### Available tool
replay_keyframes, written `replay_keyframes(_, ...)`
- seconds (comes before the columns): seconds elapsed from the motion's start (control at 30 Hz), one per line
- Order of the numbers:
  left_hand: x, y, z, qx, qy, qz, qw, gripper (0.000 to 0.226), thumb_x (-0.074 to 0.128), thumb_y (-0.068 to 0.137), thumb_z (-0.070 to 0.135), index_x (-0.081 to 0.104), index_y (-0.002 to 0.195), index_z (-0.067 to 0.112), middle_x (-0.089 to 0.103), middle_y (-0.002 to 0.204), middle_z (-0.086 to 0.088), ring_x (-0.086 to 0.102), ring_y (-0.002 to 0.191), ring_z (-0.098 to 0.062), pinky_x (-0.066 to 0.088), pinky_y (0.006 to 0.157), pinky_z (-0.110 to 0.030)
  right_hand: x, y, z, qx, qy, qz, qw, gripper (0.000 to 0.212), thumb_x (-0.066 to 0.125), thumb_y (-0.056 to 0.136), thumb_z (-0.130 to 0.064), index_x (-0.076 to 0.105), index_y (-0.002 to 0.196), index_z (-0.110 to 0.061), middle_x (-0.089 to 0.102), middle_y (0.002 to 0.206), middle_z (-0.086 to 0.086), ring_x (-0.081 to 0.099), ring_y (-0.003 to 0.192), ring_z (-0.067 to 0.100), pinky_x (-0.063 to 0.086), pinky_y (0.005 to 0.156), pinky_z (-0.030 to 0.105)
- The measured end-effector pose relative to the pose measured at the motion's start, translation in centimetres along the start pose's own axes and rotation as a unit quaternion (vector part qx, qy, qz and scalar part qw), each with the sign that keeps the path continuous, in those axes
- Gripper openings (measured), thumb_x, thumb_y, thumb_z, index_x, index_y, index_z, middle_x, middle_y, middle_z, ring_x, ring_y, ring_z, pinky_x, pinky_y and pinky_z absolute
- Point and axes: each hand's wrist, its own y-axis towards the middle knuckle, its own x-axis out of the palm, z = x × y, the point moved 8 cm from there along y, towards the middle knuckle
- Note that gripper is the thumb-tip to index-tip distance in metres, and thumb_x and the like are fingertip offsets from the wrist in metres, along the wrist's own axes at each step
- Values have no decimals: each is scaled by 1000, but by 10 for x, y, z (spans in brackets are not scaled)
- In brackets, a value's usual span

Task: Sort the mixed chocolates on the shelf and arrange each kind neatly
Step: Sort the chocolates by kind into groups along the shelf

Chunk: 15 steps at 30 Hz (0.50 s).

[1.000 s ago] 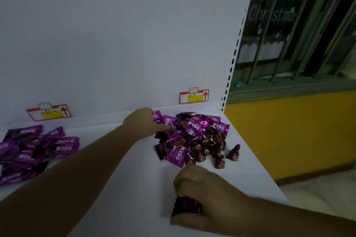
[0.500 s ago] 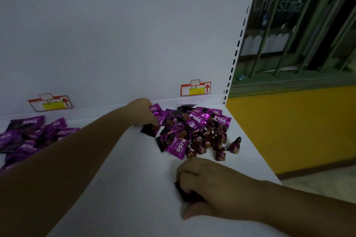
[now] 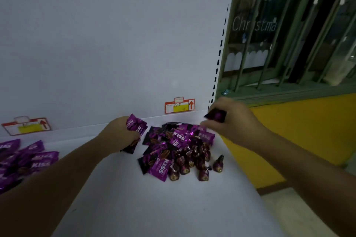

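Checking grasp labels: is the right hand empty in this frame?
No, the right hand pinches a dark packet, raised above the pile of chocolates on the shelf.

"KISS" stands in white capitals on several purple packets in the mixed pile at the middle of the shelf, and again on the purple wrappers heaped at the left edge. The purple wrapper gripped by the left hand bears white letters, partly hidden. The window glass on the right reads "Christma", cut off. The right price tag and the left price tag each show a red upward arrow. Their small writing is illegible.
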Motion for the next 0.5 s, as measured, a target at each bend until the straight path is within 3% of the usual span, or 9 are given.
replay_keyframes(0.1,2,-4,-5,-5,-23,21,1000,15,71,70,6,58,77,7,61,75,-9,55,69,-24,40,59,-27,9,24,66,135,20,-58,989,20,74,79,-33,61,83,-18,61,77,-1,56,64,12,45,52,25)
replay_keyframes(0.2,6,-13,-14,-15,-89,62,994,19,73,68,11,59,78,17,63,78,-4,58,76,-23,46,69,-32,41,32,83,152,104,-158,970,21,76,77,-28,64,84,-12,59,65,1,49,46,13,41,42,25)
replay_keyframes(0.27,6,-21,-22,-21,-108,106,988,24,73,71,9,60,85,23,65,81,0,61,79,-21,48,75,-35,59,37,78,123,77,-206,968,22,78,76,-29,65,84,-14,62,70,2,55,53,16,45,46,29)
replay_keyframes(0.37,5,-25,-22,-9,-109,119,987,27,72,70,18,60,91,28,67,83,3,63,80,-16,48,76,-33,81,45,72,69,-2,-253,965,22,77,76,-31,66,85,-15,67,86,9,64,80,27,53,67,40)
replay_keyframes(0.5,5,-26,-13,-4,-116,116,986,24,67,62,23,56,78,37,66,78,7,61,75,-10,44,67,-26,88,50,71,65,1,-276,959,23,77,76,-27,61,88,-17,63,89,3,60,83,24,49,65,31)
